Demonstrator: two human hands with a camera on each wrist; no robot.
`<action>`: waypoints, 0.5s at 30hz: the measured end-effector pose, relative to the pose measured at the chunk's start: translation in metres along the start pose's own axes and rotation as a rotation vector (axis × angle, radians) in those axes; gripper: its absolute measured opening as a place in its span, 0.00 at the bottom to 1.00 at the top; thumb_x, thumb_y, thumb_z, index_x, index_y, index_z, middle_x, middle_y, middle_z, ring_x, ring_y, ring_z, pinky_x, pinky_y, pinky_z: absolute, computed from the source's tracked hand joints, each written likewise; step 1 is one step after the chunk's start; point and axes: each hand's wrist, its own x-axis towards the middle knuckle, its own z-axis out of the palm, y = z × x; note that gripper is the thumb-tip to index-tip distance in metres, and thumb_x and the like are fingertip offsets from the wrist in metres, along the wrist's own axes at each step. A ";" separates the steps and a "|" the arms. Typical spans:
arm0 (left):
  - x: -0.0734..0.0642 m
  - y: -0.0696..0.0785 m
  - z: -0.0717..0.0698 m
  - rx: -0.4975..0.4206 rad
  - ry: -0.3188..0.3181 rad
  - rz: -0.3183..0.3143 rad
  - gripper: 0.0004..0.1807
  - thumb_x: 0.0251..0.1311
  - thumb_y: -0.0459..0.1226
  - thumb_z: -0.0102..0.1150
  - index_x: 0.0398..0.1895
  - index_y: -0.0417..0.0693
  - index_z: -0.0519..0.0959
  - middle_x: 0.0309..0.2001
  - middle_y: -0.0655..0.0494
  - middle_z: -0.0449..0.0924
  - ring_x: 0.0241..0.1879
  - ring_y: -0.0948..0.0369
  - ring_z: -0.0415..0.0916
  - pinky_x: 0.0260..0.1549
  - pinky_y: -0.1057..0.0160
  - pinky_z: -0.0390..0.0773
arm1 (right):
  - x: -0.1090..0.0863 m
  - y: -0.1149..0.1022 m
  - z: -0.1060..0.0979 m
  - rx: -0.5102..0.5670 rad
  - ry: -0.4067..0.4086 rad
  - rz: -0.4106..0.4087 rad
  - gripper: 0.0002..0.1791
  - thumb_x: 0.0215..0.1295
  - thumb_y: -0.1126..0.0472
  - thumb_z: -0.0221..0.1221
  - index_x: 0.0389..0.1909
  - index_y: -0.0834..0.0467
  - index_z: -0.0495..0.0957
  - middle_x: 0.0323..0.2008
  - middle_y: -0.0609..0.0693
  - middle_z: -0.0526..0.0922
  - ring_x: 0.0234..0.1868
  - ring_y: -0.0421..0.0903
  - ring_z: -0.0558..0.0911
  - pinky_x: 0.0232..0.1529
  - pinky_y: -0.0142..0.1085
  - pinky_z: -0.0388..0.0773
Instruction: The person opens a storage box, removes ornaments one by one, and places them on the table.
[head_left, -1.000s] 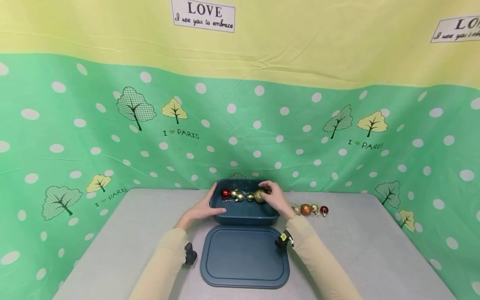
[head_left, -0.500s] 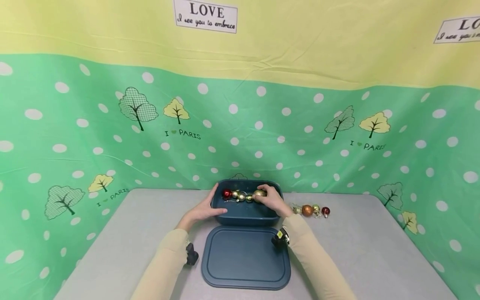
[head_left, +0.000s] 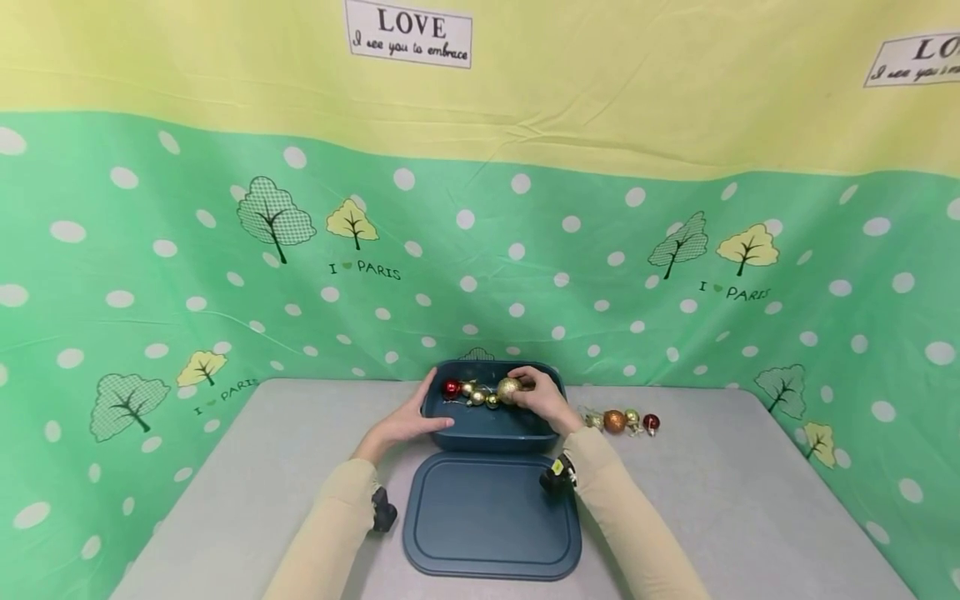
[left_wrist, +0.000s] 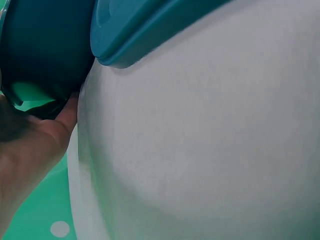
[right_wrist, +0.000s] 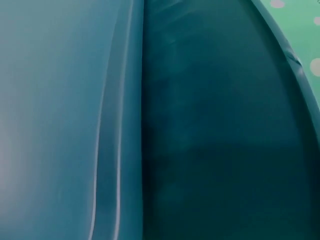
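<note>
In the head view, an open dark-blue box (head_left: 491, 425) holds a row of Christmas baubles: a shiny red bauble (head_left: 452, 389) at the left, then several small gold ones (head_left: 477, 397). At the row's right end, my right hand (head_left: 542, 396) pinches a larger glittery gold bauble (head_left: 510, 390) between thumb and fingers. My left hand (head_left: 405, 421) holds the box's left front corner, thumb over the rim and fingers along the outer left side. In the left wrist view, part of this hand (left_wrist: 45, 137) shows against the box (left_wrist: 45, 45). The right wrist view shows no hand.
A blue lid (head_left: 491, 517) lies flat in front of the box. Right of the box, more baubles lie on the grey table (head_left: 712, 483), among them an orange bauble (head_left: 614, 422) and a dark-red bauble (head_left: 651, 422). A green and yellow cloth (head_left: 480, 250) hangs behind.
My right hand has moved slightly left inside the box with the glittery gold bauble, and the small gold bauble beside it has shifted left. My left hand stays at the corner.
</note>
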 end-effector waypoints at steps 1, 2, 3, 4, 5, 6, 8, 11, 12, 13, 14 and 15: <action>-0.002 0.003 0.000 0.003 -0.001 0.000 0.56 0.59 0.36 0.64 0.76 0.41 0.31 0.74 0.34 0.29 0.71 0.36 0.31 0.65 0.36 0.44 | 0.000 -0.001 0.000 0.020 0.001 -0.001 0.20 0.62 0.71 0.60 0.56 0.67 0.73 0.50 0.65 0.73 0.46 0.55 0.78 0.43 0.45 0.80; -0.003 0.005 0.000 0.004 -0.003 -0.002 0.56 0.59 0.36 0.64 0.76 0.41 0.31 0.74 0.34 0.29 0.71 0.36 0.31 0.65 0.37 0.44 | 0.000 -0.001 0.000 0.040 -0.001 -0.004 0.20 0.63 0.72 0.59 0.56 0.68 0.73 0.51 0.66 0.73 0.47 0.56 0.78 0.44 0.47 0.80; -0.004 0.006 0.000 0.006 -0.002 -0.004 0.56 0.59 0.36 0.64 0.76 0.41 0.31 0.74 0.34 0.29 0.71 0.36 0.31 0.65 0.37 0.44 | -0.001 -0.003 0.000 0.058 -0.002 -0.008 0.21 0.63 0.72 0.59 0.57 0.68 0.73 0.51 0.67 0.72 0.48 0.57 0.79 0.45 0.49 0.79; -0.005 0.007 0.000 0.003 -0.001 -0.005 0.56 0.59 0.36 0.64 0.76 0.41 0.31 0.74 0.34 0.29 0.71 0.36 0.31 0.65 0.37 0.44 | -0.002 -0.005 0.000 0.070 -0.007 -0.012 0.21 0.63 0.72 0.59 0.57 0.69 0.72 0.52 0.68 0.72 0.48 0.58 0.79 0.46 0.50 0.79; -0.005 0.007 -0.001 0.002 0.002 -0.007 0.56 0.59 0.36 0.64 0.76 0.41 0.32 0.74 0.34 0.29 0.71 0.36 0.31 0.65 0.36 0.44 | -0.003 -0.008 -0.001 0.080 -0.014 -0.017 0.21 0.63 0.73 0.59 0.57 0.70 0.71 0.52 0.69 0.72 0.49 0.60 0.78 0.47 0.52 0.78; -0.005 0.007 -0.001 0.004 0.004 -0.008 0.56 0.59 0.36 0.64 0.76 0.41 0.32 0.74 0.34 0.29 0.71 0.36 0.32 0.65 0.37 0.44 | -0.006 -0.012 -0.001 0.085 -0.023 -0.024 0.21 0.63 0.73 0.58 0.58 0.71 0.71 0.52 0.70 0.71 0.49 0.62 0.78 0.47 0.53 0.78; -0.005 0.007 -0.001 0.003 0.004 -0.012 0.56 0.59 0.36 0.64 0.76 0.42 0.32 0.74 0.34 0.29 0.71 0.36 0.32 0.65 0.37 0.44 | -0.012 -0.021 -0.003 0.088 -0.042 -0.042 0.21 0.63 0.74 0.57 0.58 0.73 0.69 0.53 0.72 0.70 0.50 0.65 0.77 0.48 0.52 0.78; -0.005 0.007 0.000 0.010 0.002 -0.013 0.56 0.59 0.36 0.64 0.76 0.42 0.32 0.74 0.33 0.29 0.71 0.36 0.32 0.65 0.37 0.44 | -0.025 -0.035 -0.005 0.067 -0.056 -0.071 0.21 0.63 0.75 0.56 0.57 0.73 0.69 0.54 0.74 0.70 0.52 0.68 0.75 0.48 0.49 0.78; -0.005 0.007 0.000 0.012 0.001 -0.012 0.56 0.59 0.36 0.64 0.76 0.42 0.32 0.74 0.33 0.30 0.71 0.36 0.33 0.65 0.37 0.44 | -0.029 -0.038 -0.006 0.054 -0.052 -0.084 0.21 0.63 0.75 0.56 0.57 0.73 0.69 0.54 0.73 0.70 0.53 0.68 0.74 0.47 0.47 0.79; -0.004 0.007 0.000 0.014 0.000 -0.013 0.56 0.59 0.36 0.64 0.76 0.42 0.32 0.74 0.33 0.29 0.71 0.36 0.33 0.65 0.37 0.45 | -0.032 -0.041 -0.006 0.045 -0.047 -0.098 0.21 0.63 0.75 0.56 0.57 0.73 0.70 0.54 0.73 0.70 0.53 0.68 0.74 0.47 0.47 0.78; -0.004 0.007 0.000 0.014 0.000 -0.012 0.56 0.59 0.36 0.64 0.77 0.42 0.32 0.74 0.33 0.30 0.71 0.36 0.33 0.65 0.37 0.45 | -0.035 -0.042 -0.007 0.035 -0.043 -0.113 0.20 0.63 0.75 0.57 0.57 0.73 0.70 0.54 0.73 0.70 0.53 0.68 0.74 0.48 0.46 0.78; -0.004 0.007 0.000 0.014 -0.001 -0.011 0.56 0.59 0.37 0.64 0.77 0.42 0.31 0.74 0.33 0.29 0.71 0.36 0.32 0.65 0.37 0.45 | -0.037 -0.044 -0.007 0.025 -0.038 -0.127 0.20 0.63 0.74 0.57 0.57 0.73 0.71 0.54 0.73 0.71 0.53 0.68 0.74 0.48 0.47 0.78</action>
